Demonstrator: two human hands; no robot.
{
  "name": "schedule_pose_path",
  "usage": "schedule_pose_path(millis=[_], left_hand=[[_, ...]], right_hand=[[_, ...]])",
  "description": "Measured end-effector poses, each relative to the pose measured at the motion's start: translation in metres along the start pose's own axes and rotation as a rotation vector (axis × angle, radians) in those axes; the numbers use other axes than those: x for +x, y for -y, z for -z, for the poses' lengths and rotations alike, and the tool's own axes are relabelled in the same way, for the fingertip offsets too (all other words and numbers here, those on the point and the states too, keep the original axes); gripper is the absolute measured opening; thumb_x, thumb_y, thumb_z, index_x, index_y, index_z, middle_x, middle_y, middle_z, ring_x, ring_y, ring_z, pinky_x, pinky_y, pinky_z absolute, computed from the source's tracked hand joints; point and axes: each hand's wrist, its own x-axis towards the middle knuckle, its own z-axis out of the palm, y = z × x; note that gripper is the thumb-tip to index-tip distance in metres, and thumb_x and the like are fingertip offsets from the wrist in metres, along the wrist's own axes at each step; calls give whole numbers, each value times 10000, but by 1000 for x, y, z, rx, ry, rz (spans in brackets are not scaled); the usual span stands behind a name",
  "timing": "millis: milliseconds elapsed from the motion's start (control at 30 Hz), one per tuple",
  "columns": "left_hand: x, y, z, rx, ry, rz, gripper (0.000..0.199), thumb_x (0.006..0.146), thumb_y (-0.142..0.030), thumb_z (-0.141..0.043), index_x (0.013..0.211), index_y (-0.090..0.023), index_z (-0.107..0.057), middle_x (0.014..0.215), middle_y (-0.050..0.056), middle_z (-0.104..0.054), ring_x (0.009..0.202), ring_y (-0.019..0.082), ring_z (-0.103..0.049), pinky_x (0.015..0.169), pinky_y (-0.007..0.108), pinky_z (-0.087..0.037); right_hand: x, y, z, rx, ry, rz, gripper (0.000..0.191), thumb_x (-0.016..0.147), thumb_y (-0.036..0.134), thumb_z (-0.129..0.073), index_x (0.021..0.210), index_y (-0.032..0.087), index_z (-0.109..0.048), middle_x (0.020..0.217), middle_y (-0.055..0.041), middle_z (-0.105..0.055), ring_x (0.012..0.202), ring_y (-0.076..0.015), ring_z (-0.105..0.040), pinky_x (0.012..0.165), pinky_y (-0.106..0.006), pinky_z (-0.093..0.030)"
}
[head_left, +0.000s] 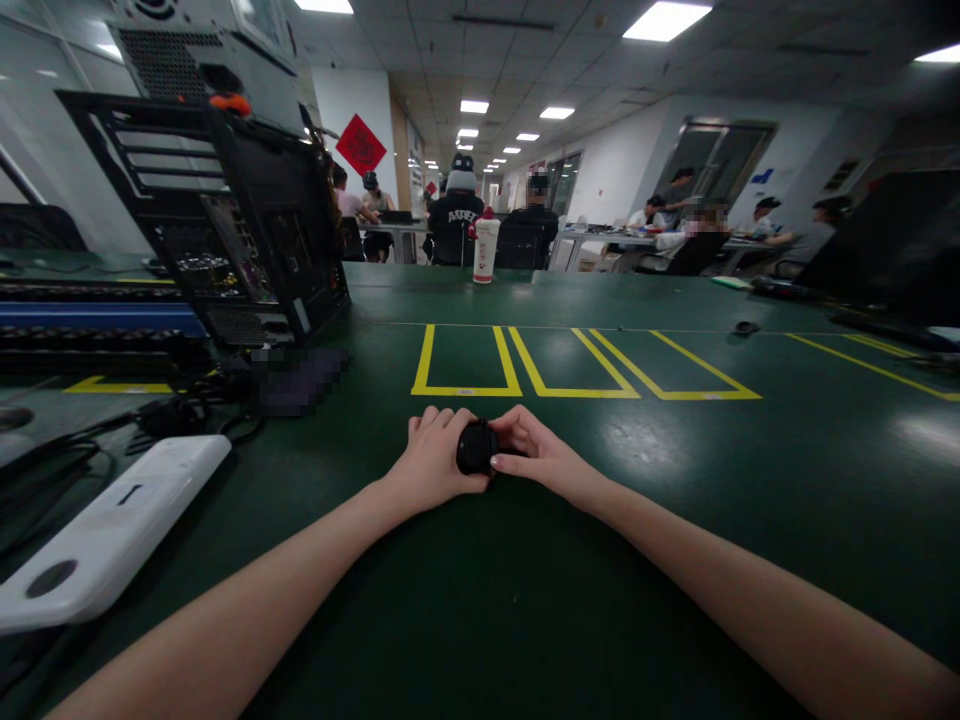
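Observation:
A small, rounded black object [475,448] is held between my two hands, low over the green table [480,580]. My left hand [436,455] wraps round its left side, with the thumb along its near edge. From the right, my right hand [531,448] pinches it between thumb and fingers. Parts of the object are hidden behind the fingers. Just beyond the hands, yellow tape [466,391] marks several open-topped outlines on the tabletop.
At the left stand an open black computer case [259,220], dark cables [67,450] and a white power strip [120,530]. A white cup [485,250] stands at the far edge. A small dark item [745,328] lies to the right. People sit in the background.

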Motion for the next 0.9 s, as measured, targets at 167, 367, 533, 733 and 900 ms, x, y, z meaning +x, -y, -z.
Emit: schedule_pose_path(millis=[167,367,533,733,900], left_hand=[[-1,-1,4,-17,18,5,480,651,-450,-604,1041,-212,-456,985,52,-515,893,250,-435,770,395,-338],[0,0,2,-24,15,-1,482,652,-449,-603,1045,-213,-453,983,52,-516,890,251,-436,770,396,-337],[1,3,-4,8,-29,2,500,614,-427,-632,1030,-216,-452,945,44,-519,869,251,-434,745,384,-337],[1,5,-7,13,-47,-2,494,618,-457,-625,1021,-222,-459,942,39,-521,862,245,-439,739,372,-334],[2,6,-8,20,-56,-12,506,609,-455,-631,1022,-219,-458,941,42,-522,859,246,-439,733,373,-333]], right_hand=[[1,-1,-3,-20,-73,-15,205,756,257,-587,926,219,-478,983,-17,-532,968,-168,-535,862,-373,-425],[2,-3,-2,-38,-54,-65,292,757,244,-585,1021,216,-466,1050,-41,-525,1032,-175,-507,919,-389,-384],[0,0,0,-9,5,9,341,681,179,-663,952,208,-459,1033,-26,-527,1008,-168,-522,921,-387,-374],[0,0,-3,1,-76,-21,202,748,241,-596,910,213,-479,972,-14,-536,961,-158,-539,878,-367,-411],[2,-5,-3,-3,-92,-47,280,745,243,-596,996,219,-474,1016,-28,-532,1018,-163,-514,929,-373,-378]])
